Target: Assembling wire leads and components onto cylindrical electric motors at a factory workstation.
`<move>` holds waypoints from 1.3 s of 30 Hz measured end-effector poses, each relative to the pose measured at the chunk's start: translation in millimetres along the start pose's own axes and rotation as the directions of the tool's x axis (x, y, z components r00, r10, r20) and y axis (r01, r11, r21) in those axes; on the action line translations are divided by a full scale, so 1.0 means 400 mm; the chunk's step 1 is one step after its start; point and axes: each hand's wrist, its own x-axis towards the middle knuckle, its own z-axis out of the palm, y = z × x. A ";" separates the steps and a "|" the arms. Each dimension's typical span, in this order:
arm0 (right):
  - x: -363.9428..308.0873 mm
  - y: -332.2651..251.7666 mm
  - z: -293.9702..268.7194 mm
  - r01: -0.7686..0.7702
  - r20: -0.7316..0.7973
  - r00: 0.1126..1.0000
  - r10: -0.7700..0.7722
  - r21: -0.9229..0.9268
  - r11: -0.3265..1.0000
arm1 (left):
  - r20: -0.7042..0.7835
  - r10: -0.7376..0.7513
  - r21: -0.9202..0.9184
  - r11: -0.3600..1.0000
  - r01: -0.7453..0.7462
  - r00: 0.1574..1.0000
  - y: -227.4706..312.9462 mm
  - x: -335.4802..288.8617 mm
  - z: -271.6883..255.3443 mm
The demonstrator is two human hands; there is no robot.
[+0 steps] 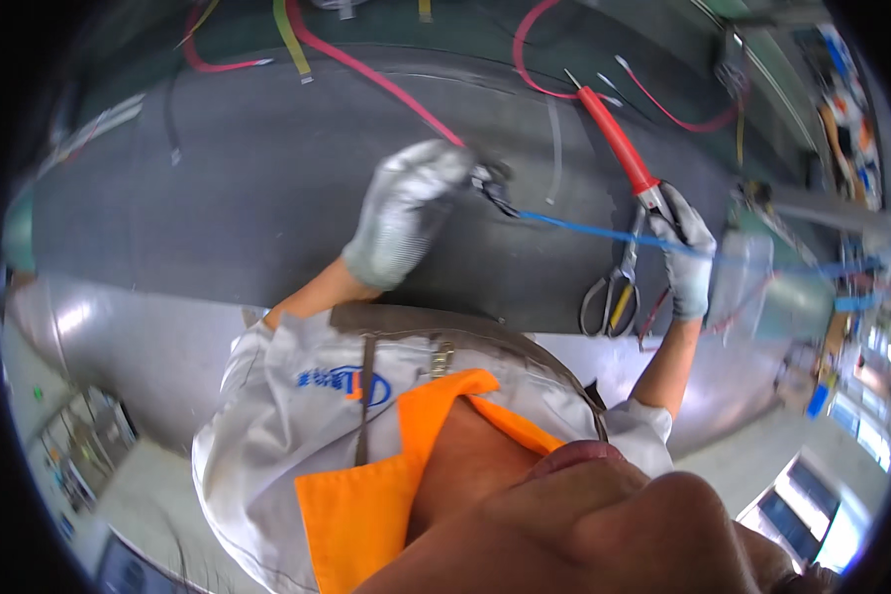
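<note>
My left hand [404, 213], in a grey-white glove, is closed on the end of a flat red cable [386, 87] that runs down from the far side. At its fingertips is a dark clip-like piece [492, 188] with a bright metal part, blurred. From there a blue cord [576, 227] stretches right, past my other hand. My right hand [691, 259], gloved too, grips a red test probe [619, 142] by its lower end, the thin metal tip pointing away to the upper left. Beside this hand lie scissors [629, 259], with a yellow strip in the handle area.
The dark mat [218, 208] covers the bench. Along its far side lie more red cables [527, 49] and a yellow-green strap [289, 40]. A clear plastic piece [742, 282] sits right of my right hand. Another person [832, 139] appears at the far right.
</note>
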 end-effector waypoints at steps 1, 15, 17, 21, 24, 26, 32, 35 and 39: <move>0.027 -0.031 0.017 -0.078 0.020 0.997 0.075 0.245 0.967 | 0.007 -0.022 0.025 0.999 0.022 1.000 -0.009 0.007 0.002; 0.470 -0.308 0.263 -0.069 0.442 0.893 -0.089 0.329 0.942 | 0.068 0.077 0.037 0.996 -0.080 0.995 0.000 -0.010 -0.002; 0.440 -0.349 0.235 0.014 0.345 0.929 -0.137 0.338 0.941 | -0.046 0.034 0.012 0.999 -0.034 0.998 -0.027 -0.011 -0.043; 0.356 -0.249 0.098 0.260 0.205 0.937 -0.283 0.132 0.957 | -0.090 0.024 0.056 0.998 -0.019 0.996 -0.021 -0.001 -0.041; 0.207 -0.111 -0.048 0.300 0.026 0.954 -0.299 -0.055 0.952 | -0.005 0.040 -0.010 0.999 -0.040 0.999 -0.006 -0.004 -0.014; 0.092 -0.022 -0.102 0.003 -0.020 1.000 -0.007 -0.193 0.981 | 0.030 0.022 -0.002 1.000 -0.022 0.999 -0.011 0.004 -0.009; -0.028 -0.063 -0.059 -0.035 -0.002 0.999 0.035 -0.024 0.999 | 0.031 -0.002 0.006 1.000 0.002 1.000 -0.059 0.034 -0.016; -0.005 -0.205 0.041 -0.101 0.254 0.960 -0.120 0.711 0.696 | 0.573 0.478 0.810 -0.209 -0.547 0.665 -0.085 0.062 -0.109; 0.005 -0.211 0.095 -0.197 0.264 0.938 -0.223 0.939 0.282 | -0.114 0.412 0.669 0.704 -0.237 0.904 0.053 0.041 -0.110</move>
